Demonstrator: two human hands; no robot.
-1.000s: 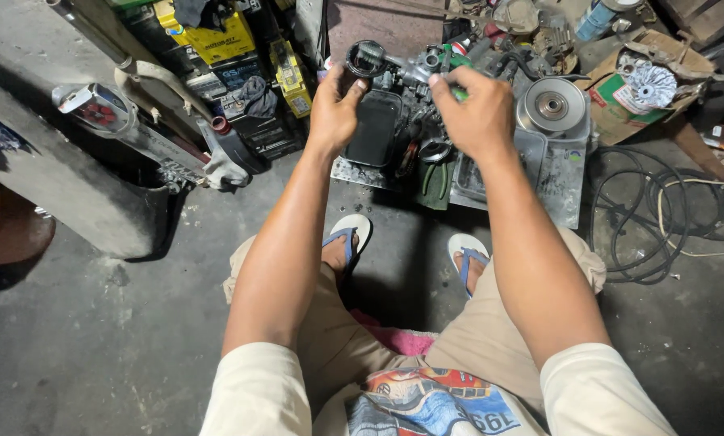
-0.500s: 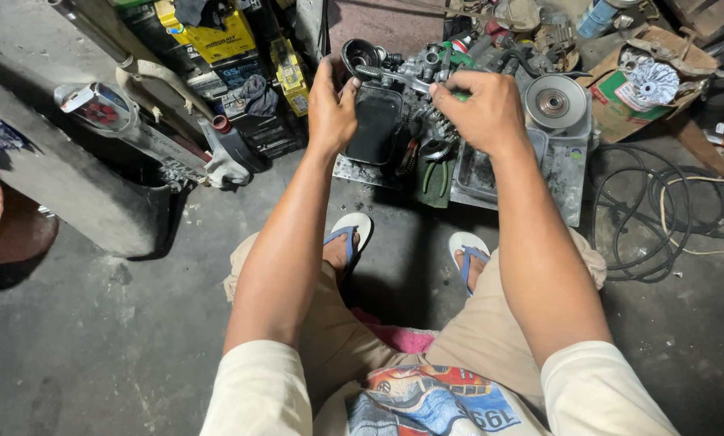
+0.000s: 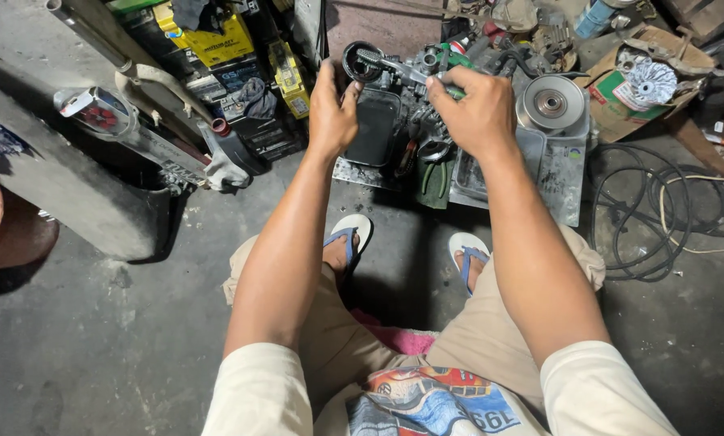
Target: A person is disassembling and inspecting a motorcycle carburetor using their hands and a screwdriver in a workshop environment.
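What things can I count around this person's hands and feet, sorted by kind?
Hands: 2 (left hand, right hand)
Round black part held in the left hand: 1
Metal tool with green handle in the right hand: 1
Sandals: 2 (one, other)
Silver pulley disc: 1
Coiled black cable: 1
Total: 8

A dark round metal part [image 3: 362,62] sits raised at twelve o'clock, its open ring facing up. A grey metal tool [image 3: 401,71] lies across it, handle slanting toward two o'clock.
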